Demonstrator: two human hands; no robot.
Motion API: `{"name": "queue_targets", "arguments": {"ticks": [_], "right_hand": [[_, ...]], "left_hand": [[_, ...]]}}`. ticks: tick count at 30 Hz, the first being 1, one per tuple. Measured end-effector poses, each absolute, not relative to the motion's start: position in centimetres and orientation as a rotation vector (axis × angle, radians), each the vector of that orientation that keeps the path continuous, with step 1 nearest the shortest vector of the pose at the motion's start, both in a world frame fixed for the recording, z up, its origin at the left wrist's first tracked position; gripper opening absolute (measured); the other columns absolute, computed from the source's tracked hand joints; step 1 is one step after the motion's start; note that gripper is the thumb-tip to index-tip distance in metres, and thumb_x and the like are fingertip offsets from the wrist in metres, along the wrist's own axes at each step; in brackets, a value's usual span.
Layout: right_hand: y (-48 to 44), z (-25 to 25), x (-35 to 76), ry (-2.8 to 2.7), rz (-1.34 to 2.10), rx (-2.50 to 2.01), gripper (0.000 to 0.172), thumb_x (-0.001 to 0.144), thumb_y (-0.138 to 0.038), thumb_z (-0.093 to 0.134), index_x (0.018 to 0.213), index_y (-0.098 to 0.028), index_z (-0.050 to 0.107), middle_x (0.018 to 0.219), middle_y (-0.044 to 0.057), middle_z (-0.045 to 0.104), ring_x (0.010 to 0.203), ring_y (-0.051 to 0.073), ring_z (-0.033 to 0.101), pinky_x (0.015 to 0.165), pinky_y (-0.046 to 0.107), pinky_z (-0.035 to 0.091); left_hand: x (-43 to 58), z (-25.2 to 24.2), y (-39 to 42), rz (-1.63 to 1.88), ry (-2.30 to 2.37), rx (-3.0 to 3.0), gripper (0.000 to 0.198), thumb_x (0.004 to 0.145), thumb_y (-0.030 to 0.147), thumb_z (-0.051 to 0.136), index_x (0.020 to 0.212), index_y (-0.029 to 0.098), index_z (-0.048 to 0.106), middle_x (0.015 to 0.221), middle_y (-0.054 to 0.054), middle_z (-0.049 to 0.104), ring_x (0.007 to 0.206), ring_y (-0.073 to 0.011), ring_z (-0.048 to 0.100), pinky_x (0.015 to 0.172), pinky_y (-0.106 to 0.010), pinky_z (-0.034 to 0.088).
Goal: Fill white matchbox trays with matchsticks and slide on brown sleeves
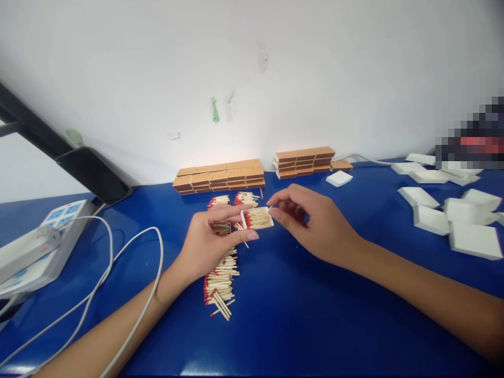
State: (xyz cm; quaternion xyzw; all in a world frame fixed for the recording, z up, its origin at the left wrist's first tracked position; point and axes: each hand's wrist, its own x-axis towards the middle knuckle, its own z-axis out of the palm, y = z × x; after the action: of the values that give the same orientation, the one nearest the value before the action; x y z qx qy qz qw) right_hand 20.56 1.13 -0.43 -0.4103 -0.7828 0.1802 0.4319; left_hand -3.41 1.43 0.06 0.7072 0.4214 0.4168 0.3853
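Observation:
Between the thumb and fingers of my left hand [207, 239] is a small white matchbox tray [271, 223], held above the table. Red-headed matches [256, 217] fill it, heads toward my left hand. My right hand [305, 220] is at the tray's right end, thumb and forefinger pinched close together. A thin pale sliver shows between those fingertips; whether it is a match end or the tray's edge I cannot tell. Loose matches [220, 278] lie in a long row under and in front of my left hand, with more match bunches [246, 198] just behind it.
Stacked orange-brown matchboxes [218, 176] line the wall, beside a second stack [303, 161]. White trays [431, 218] lie scattered at the right, and a single tray [339, 178] sits nearer the middle. On the left are a power strip [65, 220], looping white cables [112, 262] and a dark phone-like slab [94, 173].

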Motion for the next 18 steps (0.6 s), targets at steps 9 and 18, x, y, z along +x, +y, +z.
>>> {"name": "queue_targets", "arguments": {"ticks": [9,18], "right_hand": [[1.23,-0.79,20.31,-1.840,0.712,-1.127,0.027,0.102,-0.046,0.063,0.097,-0.022,0.073,0.084,0.002,0.075,0.072,0.016,0.065,0.061,0.029,0.050],[1.12,-0.77,20.33,-1.833,0.704,-1.123,0.023,0.101,-0.042,0.064,0.095,-0.022,0.073,0.083,0.002,0.074,0.071,0.016,0.065,0.060,0.029,0.049]], "left_hand": [[-3.41,0.15,1.51,1.083,1.004,1.871,0.051,0.073,0.036,0.096,0.120,0.023,0.082,0.097,-0.008,0.082,0.095,-0.0257,0.075,0.092,-0.038,0.059],[-3.38,0.18,1.59,1.115,1.000,1.929,0.050,0.071,0.034,0.097,0.117,0.025,0.083,0.102,-0.007,0.081,0.095,-0.0236,0.073,0.093,-0.036,0.059]]}}
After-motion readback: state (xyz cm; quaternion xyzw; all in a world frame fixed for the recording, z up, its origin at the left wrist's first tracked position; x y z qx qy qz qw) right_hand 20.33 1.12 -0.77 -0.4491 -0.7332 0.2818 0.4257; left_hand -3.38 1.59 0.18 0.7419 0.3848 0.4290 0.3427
